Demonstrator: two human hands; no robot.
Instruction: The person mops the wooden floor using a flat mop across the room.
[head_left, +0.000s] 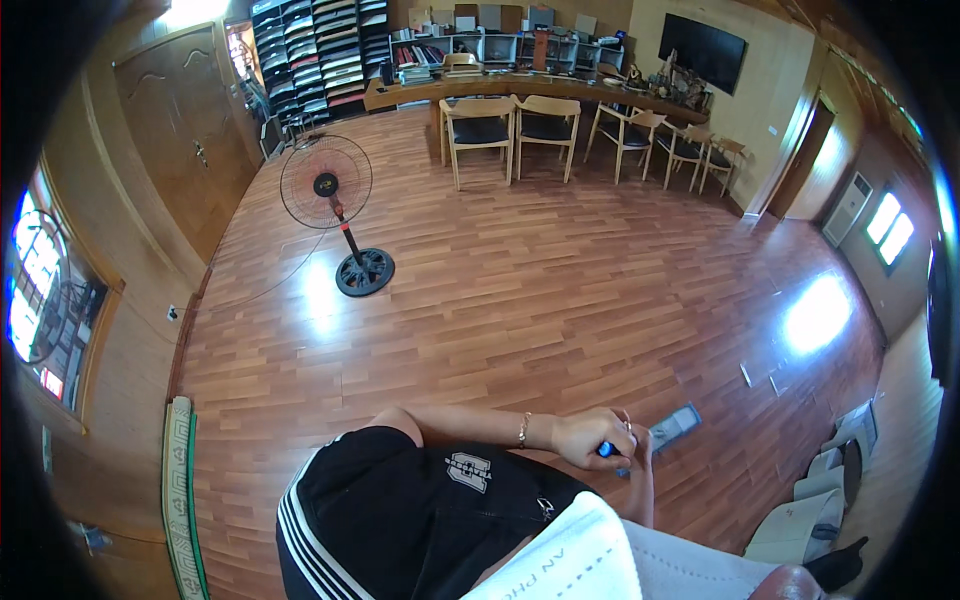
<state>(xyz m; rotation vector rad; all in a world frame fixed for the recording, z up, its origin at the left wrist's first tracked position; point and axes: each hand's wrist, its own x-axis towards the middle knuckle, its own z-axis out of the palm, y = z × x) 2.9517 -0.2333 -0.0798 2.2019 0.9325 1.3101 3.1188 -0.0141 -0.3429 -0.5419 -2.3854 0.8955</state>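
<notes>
A flat mop has its long, pale grey-blue head [676, 425] lying on the wooden floor, to the right of my hands. My left hand [585, 437], with a bracelet at the wrist, is closed around the mop's handle, whose bright blue end [606, 450] shows at the fist. Just beyond it, my right hand [642, 443] is also closed at the handle, its fingers partly hidden by the left. Most of the handle is hidden by the hands. A white towel [580, 555] with printing hangs in front of my black, white-striped top.
A standing fan [365, 272] is ahead on the left, its cord running to the wall. Wooden chairs [548, 120] line a long curved desk [600, 86] at the back. A rolled mat [180, 490] lies along the left wall; pale items [805, 525] stand by the right wall.
</notes>
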